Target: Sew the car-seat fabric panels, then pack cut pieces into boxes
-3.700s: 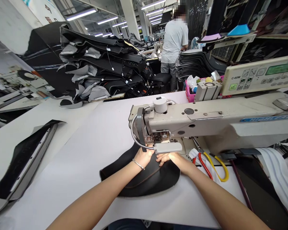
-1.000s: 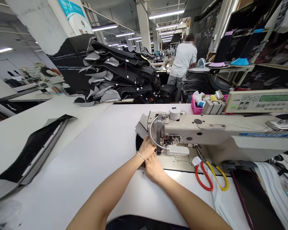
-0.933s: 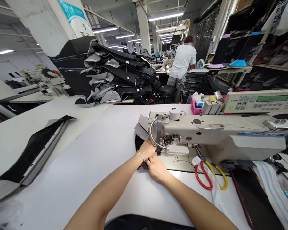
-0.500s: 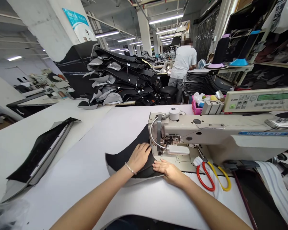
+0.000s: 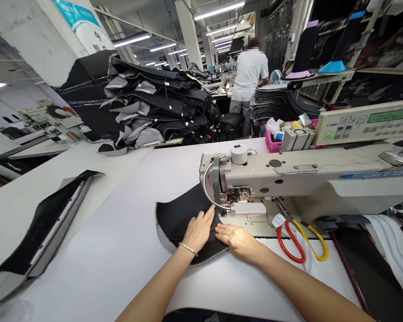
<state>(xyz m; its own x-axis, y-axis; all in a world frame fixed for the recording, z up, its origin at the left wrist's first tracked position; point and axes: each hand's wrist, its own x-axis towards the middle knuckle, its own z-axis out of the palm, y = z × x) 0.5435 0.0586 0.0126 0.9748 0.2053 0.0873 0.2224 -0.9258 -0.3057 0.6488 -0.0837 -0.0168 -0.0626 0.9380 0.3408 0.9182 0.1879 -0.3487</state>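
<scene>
A curved black fabric piece (image 5: pixel 177 214) with a grey underside lies on the white table, its right part under the head of the sewing machine (image 5: pixel 309 179). My left hand (image 5: pixel 199 231), a bracelet at its wrist, rests on the piece with fingers stretched out toward the needle area. Close to its right, my right hand (image 5: pixel 237 239) lies on the fabric near its edge, fingers extended. A short seam line shows between the hands. The machine's white lamp (image 5: pixel 248 209) and bent metal tube partly hide the needle.
Scissors (image 5: pixel 293 239) with red and yellow handles lie right of my right hand. Another black piece (image 5: pixel 50 219) lies on the left. Stacked black pieces (image 5: pixel 161 107) stand at the back, with a pink basket (image 5: pixel 273 141) behind the machine. A person (image 5: pixel 249 76) stands farther off.
The fabric piece has turned and slid toward the machine, with its left edge now farther right. My left hand has moved with it, nearer my right hand. The view has shifted slightly.
</scene>
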